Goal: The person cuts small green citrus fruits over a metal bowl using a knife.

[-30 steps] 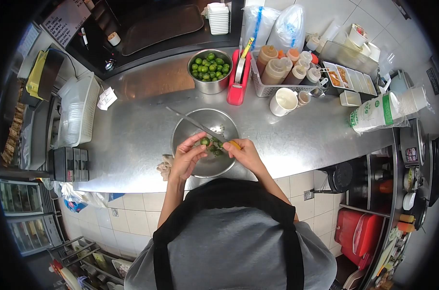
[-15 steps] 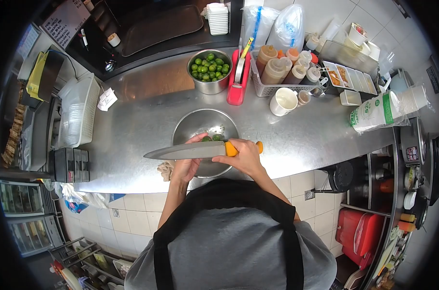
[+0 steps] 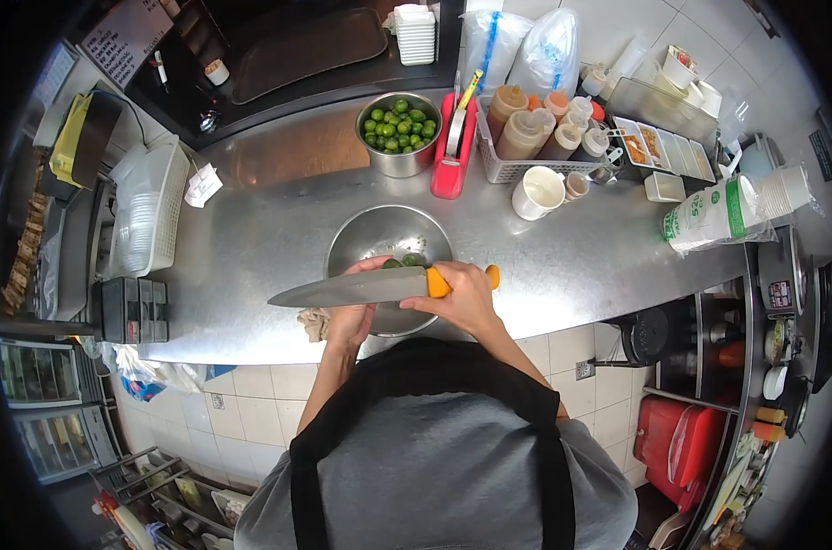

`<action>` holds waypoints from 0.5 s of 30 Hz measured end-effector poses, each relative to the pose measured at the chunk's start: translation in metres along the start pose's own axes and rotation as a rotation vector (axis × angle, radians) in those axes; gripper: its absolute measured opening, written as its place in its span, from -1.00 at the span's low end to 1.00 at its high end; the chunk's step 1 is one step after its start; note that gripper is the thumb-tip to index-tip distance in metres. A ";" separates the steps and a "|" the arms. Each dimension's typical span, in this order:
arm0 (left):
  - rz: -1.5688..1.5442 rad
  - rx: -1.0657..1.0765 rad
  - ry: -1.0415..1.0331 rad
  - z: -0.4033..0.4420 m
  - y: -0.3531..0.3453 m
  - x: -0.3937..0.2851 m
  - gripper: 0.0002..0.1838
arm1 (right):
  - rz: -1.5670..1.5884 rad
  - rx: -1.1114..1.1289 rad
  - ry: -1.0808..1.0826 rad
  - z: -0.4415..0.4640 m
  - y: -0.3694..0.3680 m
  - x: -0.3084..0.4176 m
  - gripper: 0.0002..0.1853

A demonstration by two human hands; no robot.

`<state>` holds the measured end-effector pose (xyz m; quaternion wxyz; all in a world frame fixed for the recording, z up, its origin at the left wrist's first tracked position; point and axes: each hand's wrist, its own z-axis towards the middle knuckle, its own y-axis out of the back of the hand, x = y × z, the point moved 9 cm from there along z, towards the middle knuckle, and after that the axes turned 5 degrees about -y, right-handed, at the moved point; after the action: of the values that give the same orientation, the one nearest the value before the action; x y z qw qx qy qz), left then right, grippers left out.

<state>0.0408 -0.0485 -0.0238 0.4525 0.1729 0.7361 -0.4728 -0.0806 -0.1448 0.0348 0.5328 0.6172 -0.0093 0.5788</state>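
Observation:
My right hand (image 3: pixel 462 295) is wrapped round the orange handle of a large knife (image 3: pixel 343 291). The broad blade lies level and points left, over the near part of a steel bowl (image 3: pixel 379 229). My left hand (image 3: pixel 350 321) is beneath the blade, which hides most of its fingers; what it holds, if anything, cannot be made out. Several green citrus pieces (image 3: pixel 407 261) show just beyond the blade in the bowl, with small bits around them. Behind the bowl stands a steel pot (image 3: pixel 399 166) full of whole green citrus fruits (image 3: pixel 398 126).
A red tape dispenser (image 3: pixel 449 174) stands beside the pot. To its right are a basket (image 3: pixel 512 171) of sauce bottles, a white cup (image 3: pixel 537 194) and wrapped paper cups (image 3: pixel 709 215). A crumpled cloth (image 3: pixel 313 323) lies left of the bowl at the counter's front edge.
The knife has swung from a slanting position over the bowl to level and broadside, nearer my body. My left hand, earlier pinching a green fruit, has gone beneath the blade.

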 end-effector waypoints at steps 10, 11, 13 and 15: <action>0.171 -0.125 -0.235 -0.002 0.003 -0.020 -0.70 | 0.295 0.172 -0.290 -0.007 -0.026 -0.018 -0.40; 0.131 -0.112 -0.244 -0.001 0.004 -0.018 -0.71 | 0.442 0.235 -0.329 -0.010 -0.036 -0.023 -0.42; 0.083 -0.107 -0.250 -0.002 0.001 -0.018 -0.73 | 0.736 0.362 -0.404 -0.013 -0.057 -0.029 -0.44; 0.088 -0.118 -0.265 -0.003 -0.004 -0.021 -0.73 | 0.973 0.460 -0.452 -0.018 -0.062 -0.023 -0.45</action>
<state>0.0473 -0.0448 -0.0040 0.5752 0.1141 0.6881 -0.4274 -0.0618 -0.1201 -0.0263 0.0428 0.7499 -0.2795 0.5980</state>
